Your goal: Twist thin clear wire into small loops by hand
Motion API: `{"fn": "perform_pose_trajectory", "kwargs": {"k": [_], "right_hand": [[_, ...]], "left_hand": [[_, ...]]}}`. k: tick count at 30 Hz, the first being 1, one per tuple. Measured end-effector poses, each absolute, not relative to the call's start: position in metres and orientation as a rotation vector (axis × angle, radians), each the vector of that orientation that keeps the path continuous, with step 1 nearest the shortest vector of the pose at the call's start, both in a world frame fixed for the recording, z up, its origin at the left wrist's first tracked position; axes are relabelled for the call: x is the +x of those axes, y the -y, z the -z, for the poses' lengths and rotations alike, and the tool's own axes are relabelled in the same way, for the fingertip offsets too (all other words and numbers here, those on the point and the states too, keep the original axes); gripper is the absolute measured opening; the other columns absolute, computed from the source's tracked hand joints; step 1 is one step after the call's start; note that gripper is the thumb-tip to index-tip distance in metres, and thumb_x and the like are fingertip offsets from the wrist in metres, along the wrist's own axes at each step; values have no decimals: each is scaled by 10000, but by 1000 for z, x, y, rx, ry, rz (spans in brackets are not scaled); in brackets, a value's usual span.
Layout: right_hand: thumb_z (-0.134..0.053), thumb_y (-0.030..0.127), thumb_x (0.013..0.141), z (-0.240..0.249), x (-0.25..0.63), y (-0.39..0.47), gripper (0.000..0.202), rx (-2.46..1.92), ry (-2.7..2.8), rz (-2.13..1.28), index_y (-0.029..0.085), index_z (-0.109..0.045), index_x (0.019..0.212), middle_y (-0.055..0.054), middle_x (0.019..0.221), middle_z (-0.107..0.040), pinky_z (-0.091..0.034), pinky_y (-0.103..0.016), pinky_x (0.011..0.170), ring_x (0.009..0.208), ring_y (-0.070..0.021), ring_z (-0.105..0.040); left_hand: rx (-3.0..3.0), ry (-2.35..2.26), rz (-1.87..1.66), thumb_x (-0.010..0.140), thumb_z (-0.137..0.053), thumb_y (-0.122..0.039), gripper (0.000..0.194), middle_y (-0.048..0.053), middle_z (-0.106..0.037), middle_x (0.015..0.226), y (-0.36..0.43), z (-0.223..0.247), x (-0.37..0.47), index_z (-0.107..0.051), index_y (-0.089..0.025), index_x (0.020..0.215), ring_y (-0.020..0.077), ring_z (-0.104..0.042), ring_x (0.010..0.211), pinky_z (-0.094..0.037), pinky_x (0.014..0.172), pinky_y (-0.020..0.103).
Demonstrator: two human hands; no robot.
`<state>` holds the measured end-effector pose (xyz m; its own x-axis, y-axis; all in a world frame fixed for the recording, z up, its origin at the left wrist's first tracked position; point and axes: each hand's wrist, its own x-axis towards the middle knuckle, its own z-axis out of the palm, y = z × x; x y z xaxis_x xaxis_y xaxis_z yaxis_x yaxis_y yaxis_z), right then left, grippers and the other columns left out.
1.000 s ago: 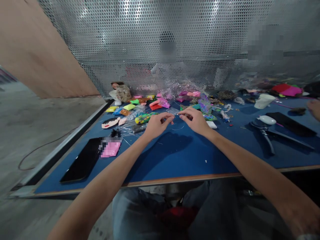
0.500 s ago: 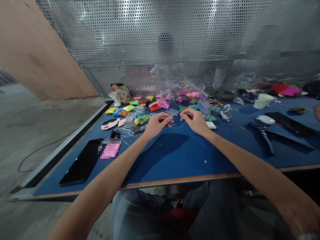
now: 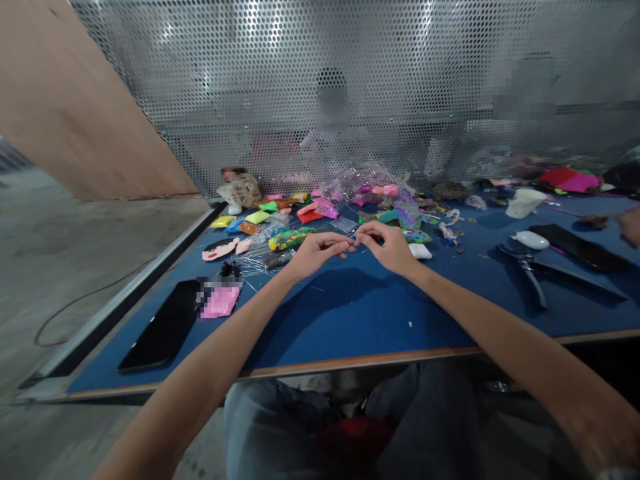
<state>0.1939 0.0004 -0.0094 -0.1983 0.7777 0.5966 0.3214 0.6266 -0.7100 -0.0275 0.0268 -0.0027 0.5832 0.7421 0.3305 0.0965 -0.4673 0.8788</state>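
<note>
My left hand [image 3: 314,252] and my right hand [image 3: 389,245] are stretched out over the blue table [image 3: 350,313], fingertips almost touching. Both pinch a thin clear thread [image 3: 354,244] between thumb and finger; it is too fine to make out fully. Just beyond my fingers lies a small clear plastic packet [image 3: 345,224]. Behind it is a heap of coloured clay packets and cellophane bags [image 3: 350,193].
A black phone [image 3: 163,325] and a pink packet [image 3: 220,300] lie at the left. Pliers [image 3: 525,267], a white oval piece [image 3: 531,239], a black tablet [image 3: 580,247] and a white cup [image 3: 527,200] are at the right. Another person's hand [image 3: 631,225] shows at the right edge. A perforated metal screen [image 3: 350,93] backs the table.
My hands have drawn closer together until the fingertips nearly meet, and moved slightly down toward the table. The view shifted a little.
</note>
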Motion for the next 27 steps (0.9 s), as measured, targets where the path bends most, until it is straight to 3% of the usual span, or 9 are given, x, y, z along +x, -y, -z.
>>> {"fn": "perform_pose_trajectory", "kwargs": {"k": [16,27], "right_hand": [[-631,342,941,13,198,-7,210,-850,1825,-501,225,-768,1050,-44,922,-797,-570,-362,831,893,-227,-754],[-652,318,934,15,196,-7,178,-817,1825,-544,231,-767,1040,-40,932,-793,-573,-358,855,895,-220,-757]], "left_hand": [[1569,-712,-840,800,-810,-446,435,123,-774,1040,-29,6,-28,-760,-132,1096,141,-705,807,-571,838,297],[1426,-696,-762,733,-861,-466,517,99,-771,912,-29,6,-28,-701,-119,1081,105,-668,659,-559,724,264]]}}
